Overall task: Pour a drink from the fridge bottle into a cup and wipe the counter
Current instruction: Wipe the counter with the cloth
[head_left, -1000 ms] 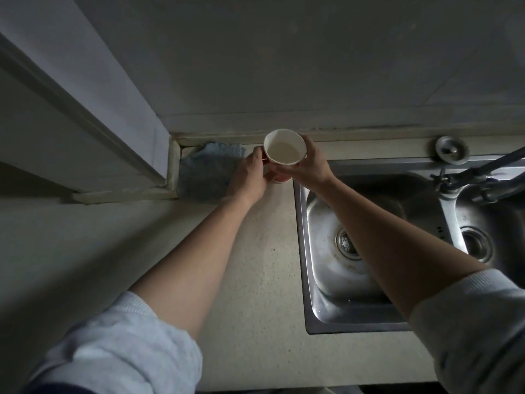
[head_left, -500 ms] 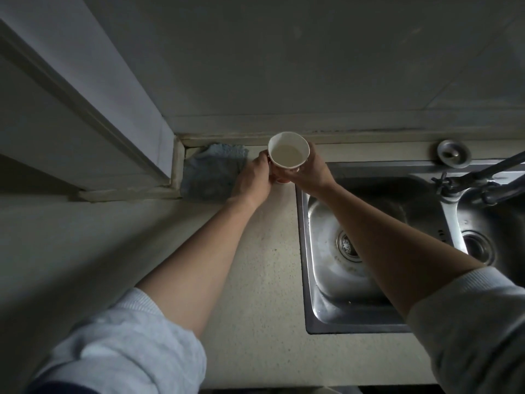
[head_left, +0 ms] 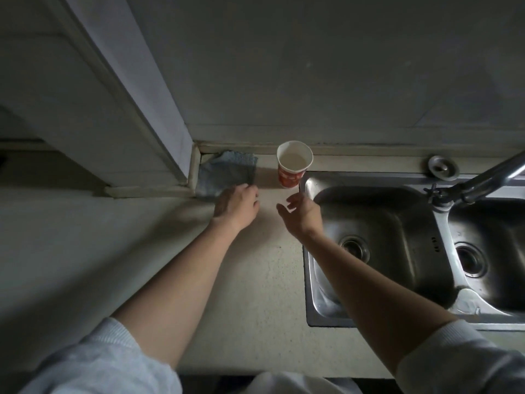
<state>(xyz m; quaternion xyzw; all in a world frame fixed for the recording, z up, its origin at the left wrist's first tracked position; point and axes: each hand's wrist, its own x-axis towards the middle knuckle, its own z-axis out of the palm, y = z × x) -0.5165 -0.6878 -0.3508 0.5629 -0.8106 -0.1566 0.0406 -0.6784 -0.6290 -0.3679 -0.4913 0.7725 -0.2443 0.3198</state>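
Head view, looking down on a dim kitchen corner. At far left a pale cabinet side (head_left: 133, 89) slants down to the bench (head_left: 255, 280), and in the corner beside it lies a crumpled blue-grey cloth (head_left: 227, 173).

The left hand (head_left: 237, 206) hovers back-up at the cloth's near edge. Its fingers (head_left: 249, 190) bend down toward the fabric, and I cannot tell whether they grip it or only touch it.

Just right of the cloth, a paper cup (head_left: 294, 164) stands upright on the bench against the back ledge, beside the sink's left corner. A red band with white markings wraps its lower half; the print is too small to read. The inside is pale, apparently with some pale liquid.

The right hand (head_left: 302, 216) is just short of the cup and apart from it, its fingers (head_left: 295, 198) loosely spread with the thumb out, holding nothing.

Further right is the steel double sink (head_left: 369, 180); a small dark mark on its divider is unreadable. A round metal stopper (head_left: 443, 166) sits on the ledge behind it, and the tap (head_left: 483, 180) reaches in from the right edge.

Half a second ago both hands held the cup raised off the bench. Now it is set down and free, the left hand has gone to the cloth, and the right has drawn back open.
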